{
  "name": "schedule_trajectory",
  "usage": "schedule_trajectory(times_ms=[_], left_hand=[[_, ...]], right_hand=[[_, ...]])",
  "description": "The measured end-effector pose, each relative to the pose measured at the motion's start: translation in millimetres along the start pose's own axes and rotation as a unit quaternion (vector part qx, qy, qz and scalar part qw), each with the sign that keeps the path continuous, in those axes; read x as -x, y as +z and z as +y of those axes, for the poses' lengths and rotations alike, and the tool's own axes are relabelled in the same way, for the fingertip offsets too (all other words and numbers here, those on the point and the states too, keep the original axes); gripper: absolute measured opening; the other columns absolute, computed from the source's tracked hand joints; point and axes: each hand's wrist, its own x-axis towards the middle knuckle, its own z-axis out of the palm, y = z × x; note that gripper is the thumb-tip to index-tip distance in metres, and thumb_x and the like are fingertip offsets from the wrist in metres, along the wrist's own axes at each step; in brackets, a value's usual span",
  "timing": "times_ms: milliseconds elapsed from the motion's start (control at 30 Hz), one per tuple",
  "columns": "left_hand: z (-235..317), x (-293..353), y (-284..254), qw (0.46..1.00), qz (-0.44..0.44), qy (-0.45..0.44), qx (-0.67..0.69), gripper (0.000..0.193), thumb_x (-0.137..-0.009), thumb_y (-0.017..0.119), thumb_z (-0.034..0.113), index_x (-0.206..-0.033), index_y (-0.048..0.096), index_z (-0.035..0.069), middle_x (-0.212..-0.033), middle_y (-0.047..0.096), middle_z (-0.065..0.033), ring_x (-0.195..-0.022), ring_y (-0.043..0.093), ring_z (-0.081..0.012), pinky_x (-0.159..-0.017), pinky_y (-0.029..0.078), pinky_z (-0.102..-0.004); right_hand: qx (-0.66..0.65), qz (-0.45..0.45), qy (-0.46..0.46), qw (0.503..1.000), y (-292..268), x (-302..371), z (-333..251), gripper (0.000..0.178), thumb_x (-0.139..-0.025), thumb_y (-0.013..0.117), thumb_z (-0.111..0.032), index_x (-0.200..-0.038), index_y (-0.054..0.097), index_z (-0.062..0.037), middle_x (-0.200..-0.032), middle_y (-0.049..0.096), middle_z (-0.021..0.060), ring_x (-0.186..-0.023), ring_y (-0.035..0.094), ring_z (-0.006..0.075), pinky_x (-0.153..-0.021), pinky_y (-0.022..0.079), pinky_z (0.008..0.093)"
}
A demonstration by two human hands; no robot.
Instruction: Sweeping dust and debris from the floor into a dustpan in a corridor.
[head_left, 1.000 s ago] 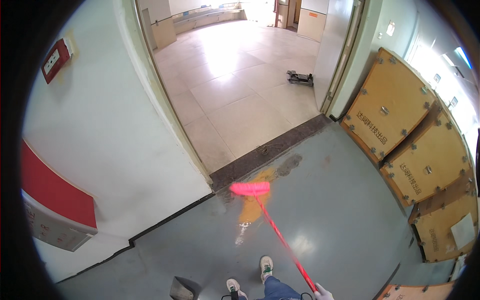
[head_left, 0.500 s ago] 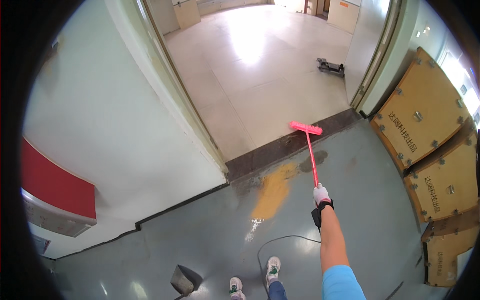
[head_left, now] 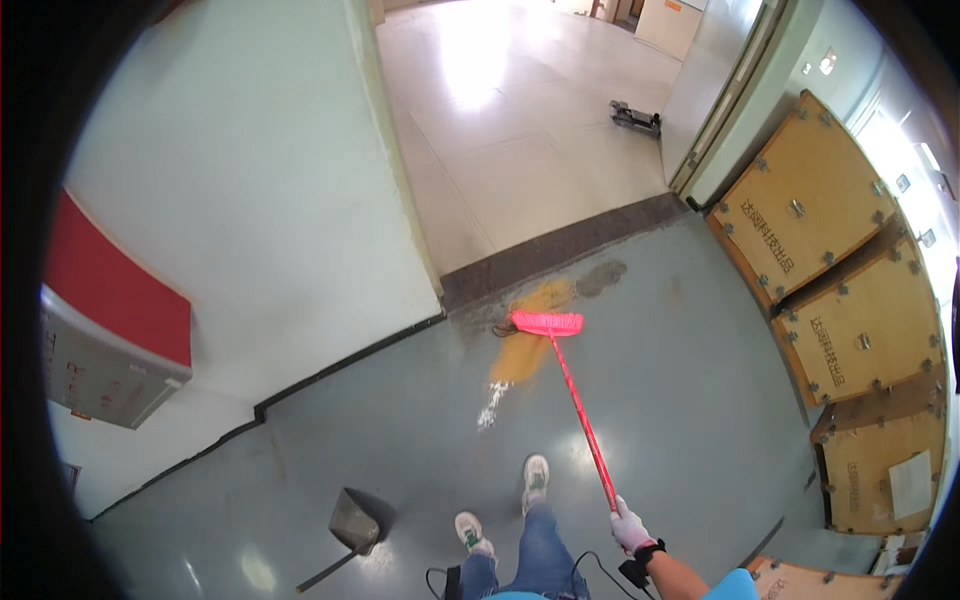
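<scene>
In a white glove, my right hand (head_left: 629, 527) is closed round the end of the red handle of a pink broom (head_left: 547, 323). The broom's head rests on the grey floor across the yellow worn patch (head_left: 518, 357), just my side of the doorway. Dark debris (head_left: 506, 328) shows at the left end of the bristles. To the left of my feet lies a grey dustpan (head_left: 356, 523) with a long handle, touched by neither hand. My left hand is out of view.
A dark threshold strip (head_left: 560, 245) crosses the doorway to a pale tiled floor. A black device (head_left: 635, 118) sits by the open door. Wooden crates (head_left: 800, 200) line the right side. A red and grey box (head_left: 120, 370) juts from the left wall. A cable hangs by my legs.
The broom head has come back from the threshold, toward me and left, onto the yellow patch. My right hand has drawn in closer to my body, still gripping the handle.
</scene>
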Motion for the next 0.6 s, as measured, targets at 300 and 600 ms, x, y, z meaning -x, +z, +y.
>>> schedule_trajectory(times_ms=[300,600], left_hand=[[22.3,-69.9,-43.8,0.998,-0.046,-0.019,0.04,0.026,-0.08,0.043,0.021,-0.103,0.036,0.011,-0.081,0.052,-0.0115,-0.067,0.055,-0.0265,-0.056,0.047,-0.0402],[90.0,-40.4,13.6,0.988,-0.113,0.104,-0.006,0.03,-0.082,0.045,0.018,-0.109,0.04,0.007,-0.075,0.052,-0.0096,-0.059,0.054,-0.0213,-0.05,0.047,-0.0338]], right_hand=[[-0.242,0.009,0.008,0.97,41.8,152.0,36.1,0.047,-0.084,0.041,-0.019,-0.13,0.035,-0.0153,-0.053,0.042,-0.0011,-0.037,0.037,0.0067,-0.034,0.033,0.0215],[-0.166,0.071,-0.04,0.983,52.9,7.6,-9.4,0.037,-0.086,0.038,-0.025,-0.122,0.04,-0.0162,-0.06,0.049,0.0086,-0.042,0.048,0.0182,-0.038,0.04,0.0319]])
